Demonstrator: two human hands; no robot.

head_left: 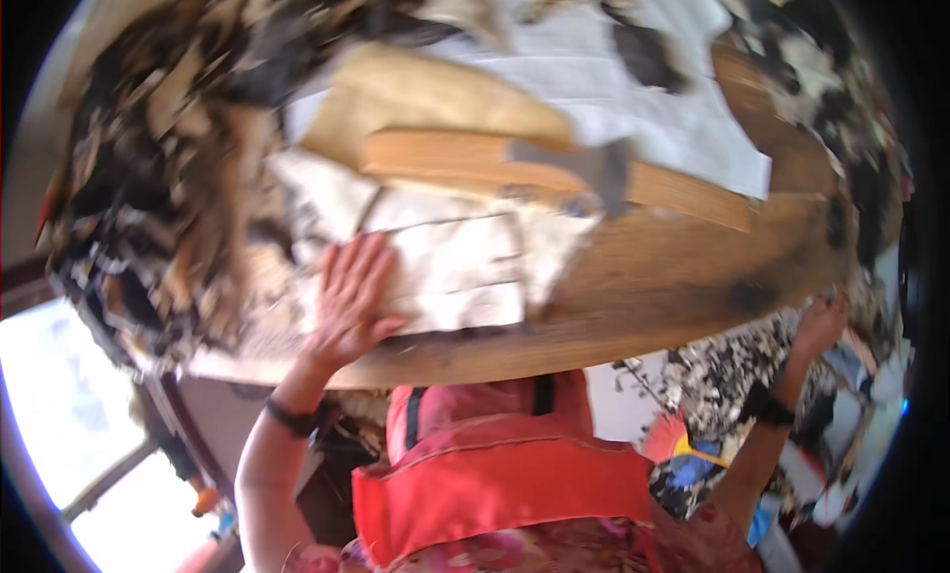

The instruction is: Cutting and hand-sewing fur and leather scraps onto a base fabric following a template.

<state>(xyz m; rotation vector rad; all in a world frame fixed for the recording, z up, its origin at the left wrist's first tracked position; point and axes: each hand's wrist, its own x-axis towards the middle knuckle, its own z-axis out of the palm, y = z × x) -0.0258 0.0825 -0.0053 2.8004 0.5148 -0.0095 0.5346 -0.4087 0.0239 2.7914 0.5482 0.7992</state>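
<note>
My left hand lies flat with fingers outstretched on several off-white, hide-like pieces near the front edge of the wooden table. Beyond them rests a long orange-brown wooden bar, with a grey metal blade-like part lying across it. Under the bar's left part is a tan sheet. My right hand is off at the far right, beside the table's end; blur hides its fingers and anything in them.
Dark, brown and cream fur scraps are heaped on the left, with more fur at the far right. White paper patterns lie behind the bar. Below the table's right side, small scraps litter the floor near a red-and-yellow object.
</note>
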